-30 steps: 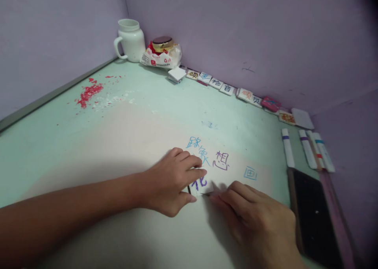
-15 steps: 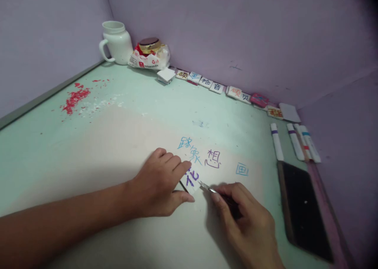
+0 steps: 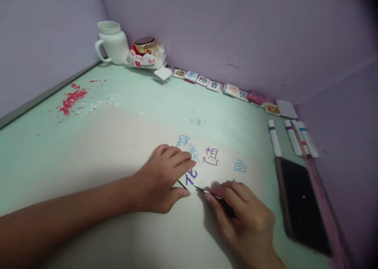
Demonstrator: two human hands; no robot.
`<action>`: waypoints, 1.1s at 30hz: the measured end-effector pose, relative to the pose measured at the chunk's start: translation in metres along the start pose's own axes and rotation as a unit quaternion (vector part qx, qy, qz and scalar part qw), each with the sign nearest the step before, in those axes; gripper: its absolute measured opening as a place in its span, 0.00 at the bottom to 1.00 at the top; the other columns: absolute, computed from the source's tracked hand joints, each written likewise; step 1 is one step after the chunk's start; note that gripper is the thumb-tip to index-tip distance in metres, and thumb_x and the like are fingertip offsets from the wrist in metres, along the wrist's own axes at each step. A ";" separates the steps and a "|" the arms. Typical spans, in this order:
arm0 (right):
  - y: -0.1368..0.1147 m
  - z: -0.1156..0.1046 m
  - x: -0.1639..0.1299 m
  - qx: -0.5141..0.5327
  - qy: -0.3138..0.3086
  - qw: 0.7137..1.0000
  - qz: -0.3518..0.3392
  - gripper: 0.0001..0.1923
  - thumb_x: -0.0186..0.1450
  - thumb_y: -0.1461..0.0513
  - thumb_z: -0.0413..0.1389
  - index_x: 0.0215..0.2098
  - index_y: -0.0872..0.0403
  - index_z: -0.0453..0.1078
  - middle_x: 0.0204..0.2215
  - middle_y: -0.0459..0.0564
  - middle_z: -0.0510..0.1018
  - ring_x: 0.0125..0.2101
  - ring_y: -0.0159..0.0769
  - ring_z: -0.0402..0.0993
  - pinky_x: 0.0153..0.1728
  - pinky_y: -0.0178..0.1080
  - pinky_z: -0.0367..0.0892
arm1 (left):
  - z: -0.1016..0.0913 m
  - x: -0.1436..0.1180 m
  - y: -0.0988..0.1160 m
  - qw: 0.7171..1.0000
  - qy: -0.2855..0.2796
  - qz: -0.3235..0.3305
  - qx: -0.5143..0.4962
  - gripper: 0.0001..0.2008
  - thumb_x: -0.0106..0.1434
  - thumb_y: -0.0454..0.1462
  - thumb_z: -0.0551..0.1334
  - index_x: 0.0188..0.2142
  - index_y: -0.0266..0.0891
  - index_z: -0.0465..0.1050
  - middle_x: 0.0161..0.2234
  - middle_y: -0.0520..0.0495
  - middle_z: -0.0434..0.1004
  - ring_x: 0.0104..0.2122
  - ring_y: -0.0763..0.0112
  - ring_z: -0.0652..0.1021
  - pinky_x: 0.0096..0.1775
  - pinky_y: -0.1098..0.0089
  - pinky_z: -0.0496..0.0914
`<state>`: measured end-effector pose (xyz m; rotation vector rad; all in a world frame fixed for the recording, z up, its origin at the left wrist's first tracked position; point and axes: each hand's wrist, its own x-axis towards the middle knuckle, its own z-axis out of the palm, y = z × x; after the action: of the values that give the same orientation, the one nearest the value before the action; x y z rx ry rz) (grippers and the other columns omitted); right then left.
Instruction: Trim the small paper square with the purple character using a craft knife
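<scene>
My left hand (image 3: 165, 178) pins a small white square block (image 3: 190, 187) against the table, fingers over its far side and thumb at its near edge. A purple character shows on the block, partly covered by my fingers. My right hand (image 3: 242, 217) is closed round a craft knife (image 3: 208, 192) with a pointed metal blade. The blade tip is at the block's lower right edge; whether it cuts into it I cannot tell. Most of the handle is hidden inside my hand.
Blue and purple characters (image 3: 211, 155) are written on the pale table (image 3: 141, 143). Lettered blocks (image 3: 203, 80) line the back wall. A white mug (image 3: 113, 44), a wrapped jar (image 3: 146, 54) and red shavings (image 3: 72, 99) lie leftward; markers (image 3: 274, 138) and a black phone-like slab (image 3: 304, 202) lie right.
The knife tip has moved from beside the purple character down to the block's lower right edge. My left fingers reach slightly farther over the block. The whole view has shifted a little.
</scene>
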<state>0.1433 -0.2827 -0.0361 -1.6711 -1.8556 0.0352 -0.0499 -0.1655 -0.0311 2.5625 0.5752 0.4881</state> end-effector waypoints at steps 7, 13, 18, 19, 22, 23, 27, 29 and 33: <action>-0.006 -0.002 0.002 -0.062 -0.009 0.998 -0.012 0.06 0.66 0.61 0.56 0.31 0.52 0.72 0.25 0.44 0.76 0.28 0.32 0.69 0.25 0.37 0.56 | 0.002 0.000 -0.001 1.000 0.006 0.008 0.007 0.20 0.60 0.38 0.61 0.52 0.35 0.66 0.51 0.37 0.71 0.48 0.52 0.69 0.49 0.52 0.59; 0.005 -0.007 0.005 -0.002 -0.046 0.999 -0.017 0.07 0.65 0.61 0.57 0.28 0.52 0.71 0.23 0.45 0.74 0.25 0.32 0.68 0.24 0.36 0.56 | 0.001 -0.001 -0.001 1.000 0.007 0.008 0.008 0.21 0.60 0.37 0.61 0.53 0.35 0.65 0.51 0.37 0.71 0.48 0.51 0.69 0.49 0.52 0.60; 0.016 -0.011 0.003 0.093 -0.046 0.995 0.010 0.04 0.62 0.63 0.59 0.29 0.53 0.70 0.23 0.45 0.73 0.25 0.32 0.69 0.27 0.35 0.62 | -0.001 -0.001 0.000 1.000 0.002 0.009 0.002 0.23 0.58 0.36 0.61 0.53 0.35 0.65 0.52 0.37 0.70 0.49 0.51 0.69 0.49 0.51 0.60; 0.016 -0.010 0.002 0.096 -0.035 0.995 0.012 0.03 0.62 0.64 0.59 0.30 0.53 0.70 0.23 0.45 0.73 0.25 0.32 0.70 0.27 0.35 0.63 | -0.001 -0.001 0.000 1.000 0.000 0.009 0.002 0.23 0.58 0.36 0.61 0.53 0.34 0.65 0.52 0.36 0.70 0.49 0.52 0.69 0.49 0.51 0.60; 0.012 -0.006 0.001 0.068 -0.014 0.998 0.010 0.03 0.63 0.63 0.59 0.31 0.52 0.72 0.24 0.45 0.74 0.24 0.31 0.70 0.26 0.35 0.62 | -0.002 0.000 0.000 1.000 -0.002 0.009 0.004 0.23 0.58 0.36 0.61 0.53 0.33 0.66 0.52 0.36 0.70 0.49 0.52 0.69 0.50 0.52 0.60; 0.010 -0.005 0.001 0.051 -0.012 0.999 0.008 0.03 0.63 0.63 0.58 0.31 0.52 0.72 0.24 0.45 0.75 0.24 0.30 0.70 0.25 0.35 0.61 | -0.002 0.000 0.001 1.000 0.000 0.010 0.005 0.23 0.58 0.36 0.62 0.53 0.33 0.66 0.52 0.36 0.70 0.49 0.52 0.69 0.50 0.52 0.60; 0.003 -0.001 0.003 -0.008 0.008 1.000 -0.024 0.06 0.64 0.62 0.58 0.29 0.52 0.72 0.24 0.44 0.75 0.23 0.28 0.70 0.23 0.34 0.57 | -0.002 -0.001 0.001 1.000 -0.002 0.012 0.013 0.23 0.58 0.36 0.62 0.53 0.34 0.66 0.51 0.36 0.70 0.49 0.51 0.69 0.49 0.52 0.60; 0.001 -0.001 0.005 -0.031 0.016 0.999 -0.038 0.07 0.65 0.62 0.58 0.29 0.53 0.72 0.24 0.43 0.75 0.23 0.28 0.69 0.23 0.34 0.55 | -0.002 -0.001 0.001 1.000 -0.004 0.013 0.014 0.23 0.58 0.37 0.62 0.53 0.34 0.66 0.51 0.36 0.70 0.48 0.51 0.69 0.49 0.53 0.60; 0.001 -0.001 0.006 -0.057 0.012 0.997 -0.052 0.08 0.65 0.61 0.57 0.28 0.53 0.72 0.23 0.43 0.75 0.23 0.28 0.68 0.24 0.36 0.53 | -0.001 -0.001 0.001 1.000 -0.001 0.014 0.011 0.22 0.59 0.37 0.61 0.53 0.34 0.65 0.51 0.36 0.70 0.48 0.52 0.69 0.49 0.53 0.60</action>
<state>0.1446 -0.2774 -0.0336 -1.6392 -1.9568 -0.1358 -0.0510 -0.1659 -0.0299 2.5942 0.5462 0.4914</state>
